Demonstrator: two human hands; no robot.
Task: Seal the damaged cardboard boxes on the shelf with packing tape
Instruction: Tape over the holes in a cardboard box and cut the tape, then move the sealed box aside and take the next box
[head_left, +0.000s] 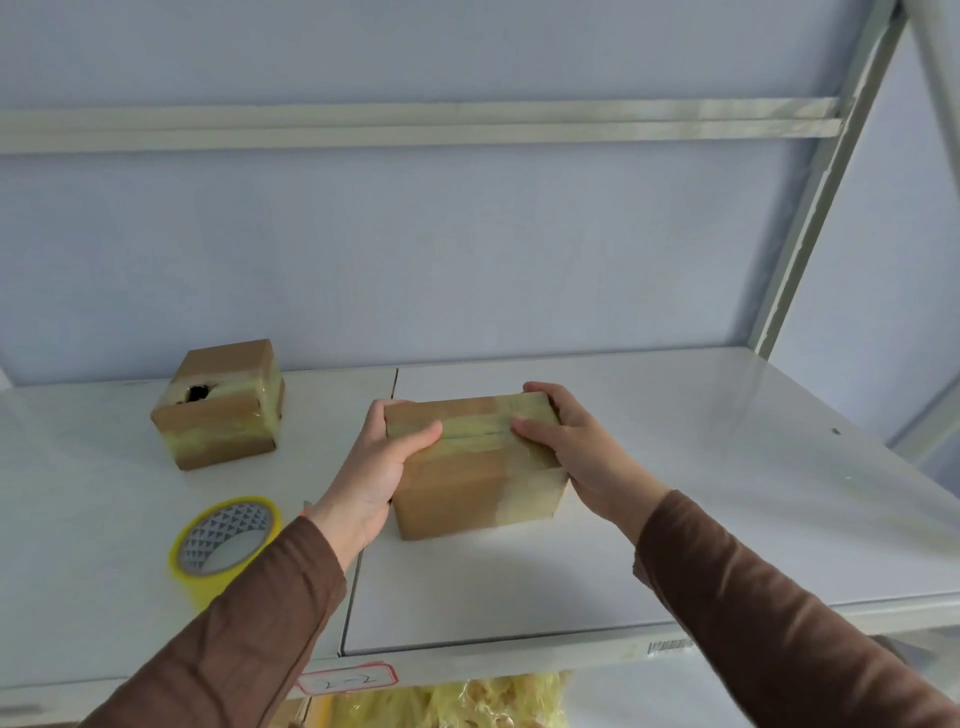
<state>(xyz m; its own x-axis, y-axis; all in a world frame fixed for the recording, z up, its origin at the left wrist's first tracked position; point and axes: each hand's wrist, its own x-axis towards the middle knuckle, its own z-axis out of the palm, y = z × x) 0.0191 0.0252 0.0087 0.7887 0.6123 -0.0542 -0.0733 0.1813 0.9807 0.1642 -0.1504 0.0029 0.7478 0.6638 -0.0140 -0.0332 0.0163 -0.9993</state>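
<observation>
A taped cardboard box (470, 483) sits on the white shelf (675, 493) in the middle of the view. My left hand (382, 462) grips its left end, thumb on the top and fingers round the far side. My right hand (576, 447) grips its right end the same way. Yellowish tape runs along the top seam between my thumbs. A second cardboard box (223, 413) with a dark torn hole in its top stands at the back left. A roll of yellow packing tape (223, 545) lies flat on the shelf to the left of my left forearm.
A metal upright (831, 182) rises at the shelf's right back corner, and a crossbar (415, 127) runs overhead. A label (348, 678) is stuck on the shelf's front edge. Yellow plastic material (467, 701) shows on the level below.
</observation>
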